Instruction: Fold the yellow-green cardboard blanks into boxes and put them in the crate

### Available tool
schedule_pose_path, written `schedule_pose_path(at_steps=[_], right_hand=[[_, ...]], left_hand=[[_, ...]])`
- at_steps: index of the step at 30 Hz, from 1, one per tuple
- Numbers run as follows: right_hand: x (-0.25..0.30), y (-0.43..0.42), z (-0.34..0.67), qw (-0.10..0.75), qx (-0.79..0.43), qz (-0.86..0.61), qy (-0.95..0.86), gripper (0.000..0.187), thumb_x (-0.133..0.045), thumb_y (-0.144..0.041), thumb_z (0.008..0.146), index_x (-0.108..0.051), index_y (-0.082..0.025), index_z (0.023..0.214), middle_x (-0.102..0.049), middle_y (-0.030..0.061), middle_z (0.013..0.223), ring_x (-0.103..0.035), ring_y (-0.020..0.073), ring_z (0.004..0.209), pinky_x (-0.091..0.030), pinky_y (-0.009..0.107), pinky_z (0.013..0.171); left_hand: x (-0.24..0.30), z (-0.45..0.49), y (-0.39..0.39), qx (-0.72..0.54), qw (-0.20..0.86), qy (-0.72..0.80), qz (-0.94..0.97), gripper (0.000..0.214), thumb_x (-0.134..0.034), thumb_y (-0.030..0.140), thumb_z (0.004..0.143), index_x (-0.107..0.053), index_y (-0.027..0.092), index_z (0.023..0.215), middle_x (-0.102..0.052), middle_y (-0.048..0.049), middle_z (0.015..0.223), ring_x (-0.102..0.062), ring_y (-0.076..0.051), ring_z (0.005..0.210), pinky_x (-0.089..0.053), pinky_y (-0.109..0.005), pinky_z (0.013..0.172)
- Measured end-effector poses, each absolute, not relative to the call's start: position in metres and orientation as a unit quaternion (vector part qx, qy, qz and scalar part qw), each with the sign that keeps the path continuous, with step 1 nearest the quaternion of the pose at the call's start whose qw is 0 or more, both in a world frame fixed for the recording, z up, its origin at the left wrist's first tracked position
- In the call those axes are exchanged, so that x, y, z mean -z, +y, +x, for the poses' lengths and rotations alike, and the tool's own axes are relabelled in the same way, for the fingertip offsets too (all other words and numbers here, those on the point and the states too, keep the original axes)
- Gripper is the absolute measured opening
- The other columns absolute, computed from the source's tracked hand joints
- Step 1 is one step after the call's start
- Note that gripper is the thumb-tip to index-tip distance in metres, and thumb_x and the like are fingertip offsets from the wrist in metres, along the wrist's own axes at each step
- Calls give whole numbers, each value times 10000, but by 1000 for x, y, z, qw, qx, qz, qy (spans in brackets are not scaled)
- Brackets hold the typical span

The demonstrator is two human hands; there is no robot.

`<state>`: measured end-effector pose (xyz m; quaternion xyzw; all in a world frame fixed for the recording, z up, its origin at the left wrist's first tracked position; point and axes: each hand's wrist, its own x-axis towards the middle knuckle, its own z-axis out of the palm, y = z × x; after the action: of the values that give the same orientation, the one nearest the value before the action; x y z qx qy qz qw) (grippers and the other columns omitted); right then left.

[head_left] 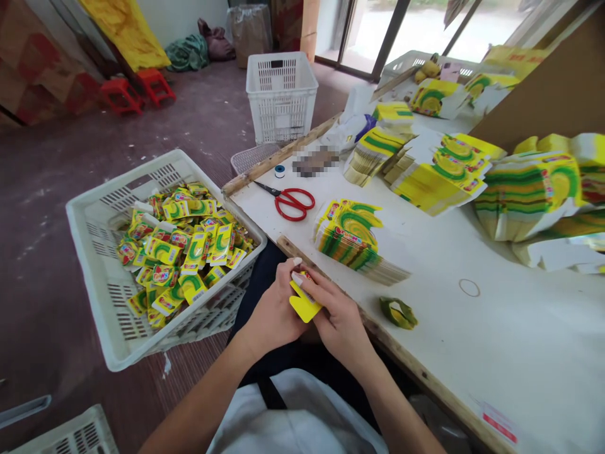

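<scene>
Above my lap, by the table's wooden edge, my left hand and my right hand are both closed on one small yellow carton. A yellow flap of it sticks out toward me; the rest is mostly covered by my fingers. Just beyond my hands, a stack of flat printed cartons in yellow and green leans on the white table. To the left, a white plastic crate holds many small filled cartons.
Red-handled scissors and a small spool lie at the table's corner. More carton stacks stand farther back. A green peel-like piece and a rubber band lie to the right. Another white crate stands beyond the table.
</scene>
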<state>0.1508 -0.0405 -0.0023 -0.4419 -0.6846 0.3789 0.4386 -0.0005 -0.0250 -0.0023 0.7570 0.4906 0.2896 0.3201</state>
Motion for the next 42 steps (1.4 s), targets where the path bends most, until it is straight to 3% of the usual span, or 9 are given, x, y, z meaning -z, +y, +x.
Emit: schedule_pose_path(at_steps=[7, 14, 21, 25, 28, 31, 34, 38, 42], right_hand=[[13, -35, 170, 395, -331, -438, -736, 551, -542, -91, 877, -567, -320, 1378, -414, 77, 1556, -471, 266, 1381, -476, 458, 1078], [-4, -31, 187, 346, -346, -412, -769, 368, -540, -88, 848, -718, -268, 1115, -616, 114, 1375, -621, 252, 1231, -528, 447, 998], [-12, -26, 187, 333, -361, -428, -759, 251, -589, -147, 826, -720, -234, 1022, -638, 140, 1303, -657, 272, 1152, -519, 463, 977], [1, -29, 166, 384, -376, -466, -703, 213, -589, -141, 807, -697, -219, 973, -631, 143, 1285, -606, 278, 1219, -490, 460, 1015], [7, -30, 151, 434, -385, -482, -657, 329, -603, -177, 812, -639, -215, 1136, -592, 154, 1341, -565, 285, 1266, -463, 473, 1049], [0, -25, 156, 459, -366, -497, -639, 553, -676, -265, 795, -510, -215, 1320, -611, 161, 1319, -634, 282, 1151, -515, 475, 979], [-15, -7, 182, 487, -250, -578, -606, 396, -659, -300, 812, -581, -227, 1194, -702, 116, 1141, -687, 253, 973, -547, 454, 895], [-25, 21, 213, 383, -87, -705, -590, 324, -591, -192, 773, -624, -199, 1095, -720, 115, 1044, -638, 307, 975, -506, 516, 881], [-20, 36, 218, 290, -48, -720, -629, 311, -539, -133, 752, -622, -178, 1049, -706, 139, 975, -613, 319, 920, -484, 495, 848]], left_hand=[[-18, -20, -28, -260, 299, 540, 742, 433, -711, 216, 700, -518, 204, 1088, -628, -75, 1034, -634, -263, 993, -530, -417, 873], [-31, -25, -25, -254, 350, 524, 734, 605, -793, 230, 608, -554, 210, 1163, -695, -56, 1051, -688, -239, 926, -544, -365, 831], [-32, -24, -23, -259, 324, 519, 747, 598, -803, 223, 595, -575, 227, 1148, -712, -57, 1054, -700, -251, 919, -558, -375, 842], [-29, -25, -20, -266, 294, 529, 751, 546, -787, 234, 616, -586, 207, 1122, -713, -86, 1074, -693, -278, 973, -549, -409, 891], [-28, -23, -16, -270, 280, 534, 751, 513, -771, 266, 653, -585, 196, 1126, -706, -105, 1080, -685, -292, 988, -543, -432, 901], [-25, -28, -13, -289, 298, 538, 734, 514, -750, 269, 701, -559, 209, 1174, -688, -83, 1070, -677, -271, 986, -539, -422, 907], [-16, -46, -9, -392, 199, 618, 652, 604, -786, 294, 687, -523, 198, 1222, -616, -102, 1150, -598, -324, 1147, -447, -503, 1044], [-2, -73, -6, -451, 73, 692, 559, 769, -836, 393, 629, -475, 169, 1270, -517, -146, 1263, -480, -380, 1272, -345, -558, 1119], [8, -72, -12, -414, 139, 679, 591, 645, -742, 423, 737, -472, 175, 1268, -561, -142, 1252, -558, -327, 1196, -425, -533, 1052]])
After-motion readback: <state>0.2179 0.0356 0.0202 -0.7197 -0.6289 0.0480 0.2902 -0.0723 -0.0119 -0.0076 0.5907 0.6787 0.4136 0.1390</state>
